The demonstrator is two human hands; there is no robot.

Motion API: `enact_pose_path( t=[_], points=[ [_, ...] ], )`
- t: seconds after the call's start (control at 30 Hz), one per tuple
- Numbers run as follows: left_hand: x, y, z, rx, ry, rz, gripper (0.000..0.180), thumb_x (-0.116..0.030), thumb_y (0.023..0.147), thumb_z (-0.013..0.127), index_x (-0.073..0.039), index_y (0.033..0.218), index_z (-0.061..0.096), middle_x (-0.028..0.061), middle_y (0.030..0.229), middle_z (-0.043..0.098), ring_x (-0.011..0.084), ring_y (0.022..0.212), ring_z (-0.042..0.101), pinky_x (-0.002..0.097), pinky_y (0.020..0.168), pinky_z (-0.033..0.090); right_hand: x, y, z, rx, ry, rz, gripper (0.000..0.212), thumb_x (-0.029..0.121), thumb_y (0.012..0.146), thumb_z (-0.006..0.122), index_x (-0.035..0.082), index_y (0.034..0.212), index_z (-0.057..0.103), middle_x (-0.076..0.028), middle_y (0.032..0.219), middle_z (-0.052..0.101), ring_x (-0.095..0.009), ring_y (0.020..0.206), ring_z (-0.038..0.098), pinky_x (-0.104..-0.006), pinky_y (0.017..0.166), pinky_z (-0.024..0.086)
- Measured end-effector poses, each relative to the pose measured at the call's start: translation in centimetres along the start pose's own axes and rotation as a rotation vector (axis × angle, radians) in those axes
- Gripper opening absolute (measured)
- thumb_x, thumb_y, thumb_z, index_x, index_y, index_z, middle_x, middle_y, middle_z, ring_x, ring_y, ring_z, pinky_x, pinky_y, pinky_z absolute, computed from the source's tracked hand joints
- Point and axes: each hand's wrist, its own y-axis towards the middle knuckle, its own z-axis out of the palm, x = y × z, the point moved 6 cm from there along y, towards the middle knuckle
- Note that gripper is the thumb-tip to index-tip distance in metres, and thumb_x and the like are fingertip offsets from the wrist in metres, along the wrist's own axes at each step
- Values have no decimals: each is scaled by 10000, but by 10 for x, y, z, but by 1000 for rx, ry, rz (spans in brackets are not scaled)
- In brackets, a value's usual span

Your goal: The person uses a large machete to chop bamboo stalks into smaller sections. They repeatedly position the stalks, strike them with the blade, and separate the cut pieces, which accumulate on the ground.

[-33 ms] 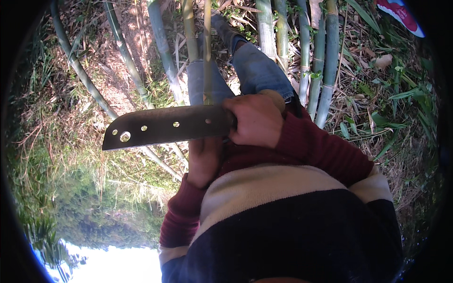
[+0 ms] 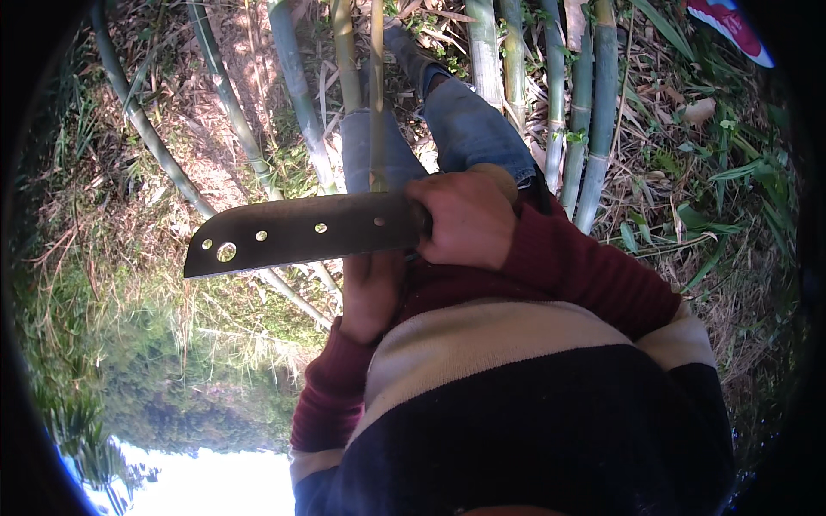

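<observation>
On my feed the knife (image 2: 291,229) has dipped slightly at its tip, control unchanged: my right hand (image 2: 469,219) is wrapped around its handle. The blade crosses over my left hand (image 2: 372,297), whose half-hidden grip I cannot tell.

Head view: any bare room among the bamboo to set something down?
Best patch: sunlit, litter-strewn ground between the leftmost stalk and second stalk; not fully bare. Narrower strip between the second and third stalk. Crowded: stalk cluster right of the jeans, and around the machete at the waist.
</observation>
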Motion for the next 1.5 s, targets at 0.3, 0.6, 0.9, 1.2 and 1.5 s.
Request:
enact_pose_path(
  t=[0.3,0.6,0.9,1.2,1.5],
  points=[
    [-24,-12,-2,-45,625,285,338,-158,862,647,-77,1190,641,109,1258,593,254,1152,599,403,955,514,-10,4,4,10,69,-52,298,331,667,743,100,844,683,-124,811,699,-345,779,689,-453,708,540],
    [-15,-23,-2,-47,641,153,340,-162,891,654,-106,1226,657,64,1255,632,200,1160,612,356,972,502,-21,6,10,-56,99,-212,309,349,659,742,104,837,683,-118,816,696,-342,823,685,-455,729,530],
    [-7,-8,-14,-3,-156,118,244,-206,986,551,-77,1185,608,66,941,640,182,807,655,291,710,561,-14,6,-9,17,34,-126,291,299,673,762,105,868,667,-117,752,671,-344,741,670,-455,654,498],
    [20,-23,7,54,-984,-495,212,-212,1043,453,-51,1146,544,61,851,564,132,672,573,240,557,496,1,2,-15,-58,3,-185,320,196,661,733,77,944,644,-117,835,670,-335,805,668,-437,698,520],
    [1,-17,-4,82,-833,-427,399,-143,932,578,-56,1319,539,134,1300,542,272,1167,555,387,930,508,11,-13,-14,-107,-35,-133,348,167,638,728,45,938,600,-114,853,629,-321,844,660,-421,699,521]
  ],
)
